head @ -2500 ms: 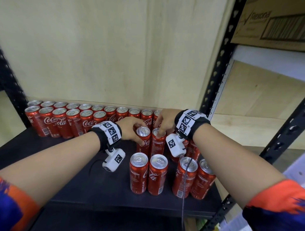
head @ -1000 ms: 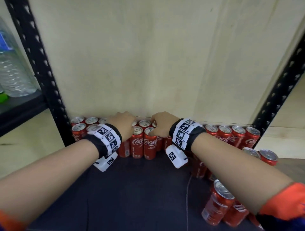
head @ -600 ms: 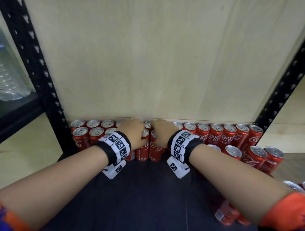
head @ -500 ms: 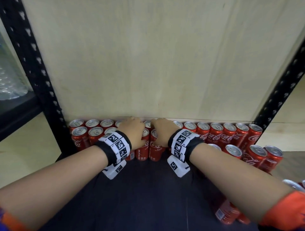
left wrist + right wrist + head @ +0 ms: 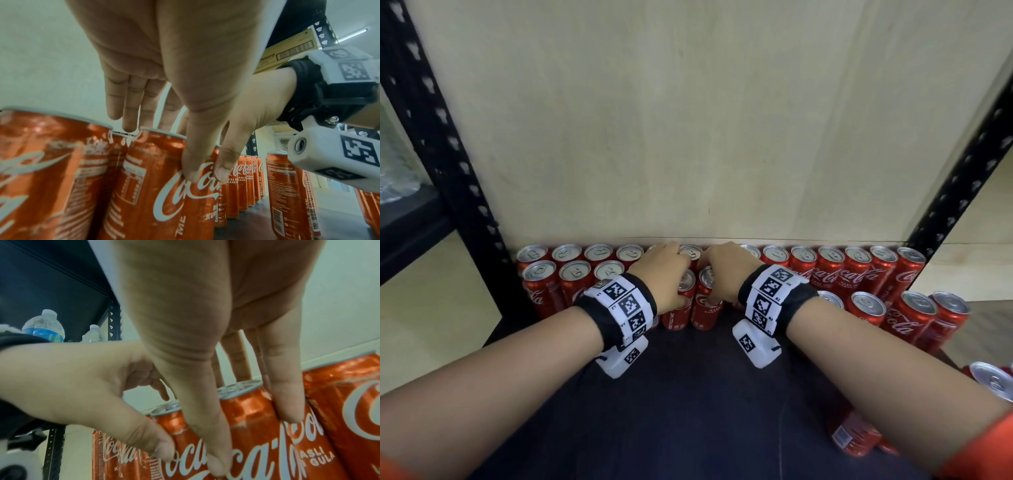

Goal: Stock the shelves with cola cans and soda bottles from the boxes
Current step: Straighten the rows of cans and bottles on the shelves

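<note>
Two red cola cans stand side by side in the second row on the dark shelf (image 5: 688, 394). My left hand (image 5: 667, 274) grips the left can (image 5: 677, 315) from above; its thumb (image 5: 190, 172) presses the can's front (image 5: 160, 194) and the fingers reach over the top behind it. My right hand (image 5: 726, 270) holds the right can (image 5: 703, 313) the same way, with its thumb (image 5: 218, 464) on the front of the can (image 5: 252, 426) and the little finger on its side. The two thumbs almost touch. Both cans are upright.
A full back row of cans (image 5: 825, 270) lines the wall, and a short second row (image 5: 575, 277) sits at the left. Loose cans (image 5: 914, 315) stand at the right and front right (image 5: 993, 380). Black uprights (image 5: 441, 137) frame the bay. Water bottles (image 5: 43, 327) fill the neighbouring shelf.
Both hands carried a can each from the front right cluster to the second row at the middle. In the last half second they have stayed on the cans, nearly still.
</note>
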`<action>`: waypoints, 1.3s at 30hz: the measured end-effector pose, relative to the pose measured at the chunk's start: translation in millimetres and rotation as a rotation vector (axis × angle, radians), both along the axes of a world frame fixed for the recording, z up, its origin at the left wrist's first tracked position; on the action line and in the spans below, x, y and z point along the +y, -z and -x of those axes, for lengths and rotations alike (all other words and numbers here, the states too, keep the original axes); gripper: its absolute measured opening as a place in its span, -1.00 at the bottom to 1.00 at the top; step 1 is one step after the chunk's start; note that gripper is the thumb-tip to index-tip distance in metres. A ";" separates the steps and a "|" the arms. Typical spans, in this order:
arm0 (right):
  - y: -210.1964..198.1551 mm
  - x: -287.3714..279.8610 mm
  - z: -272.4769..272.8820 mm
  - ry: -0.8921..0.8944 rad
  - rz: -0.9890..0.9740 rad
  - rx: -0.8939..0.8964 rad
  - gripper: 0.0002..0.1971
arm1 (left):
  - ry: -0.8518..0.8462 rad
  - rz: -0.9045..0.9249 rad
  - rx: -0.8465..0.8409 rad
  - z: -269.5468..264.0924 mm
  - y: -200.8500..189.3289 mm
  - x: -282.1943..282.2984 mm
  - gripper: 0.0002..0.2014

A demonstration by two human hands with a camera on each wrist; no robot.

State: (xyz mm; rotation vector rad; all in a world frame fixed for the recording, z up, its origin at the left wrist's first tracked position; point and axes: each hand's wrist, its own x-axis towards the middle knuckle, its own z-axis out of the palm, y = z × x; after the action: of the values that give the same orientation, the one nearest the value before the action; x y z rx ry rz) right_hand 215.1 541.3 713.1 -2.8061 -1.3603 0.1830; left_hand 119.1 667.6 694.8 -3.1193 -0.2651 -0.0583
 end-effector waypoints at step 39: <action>-42.0 -158.7 45.4 0.017 -0.041 0.124 -0.37 | 0.265 0.601 -0.006 62.3 -47.3 -46.7 -0.52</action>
State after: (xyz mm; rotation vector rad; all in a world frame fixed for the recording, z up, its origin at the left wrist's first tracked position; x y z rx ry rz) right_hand 169.7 382.6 755.1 -2.7222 -1.2977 0.3188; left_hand 56.7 620.9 742.1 -3.7298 0.1725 0.0147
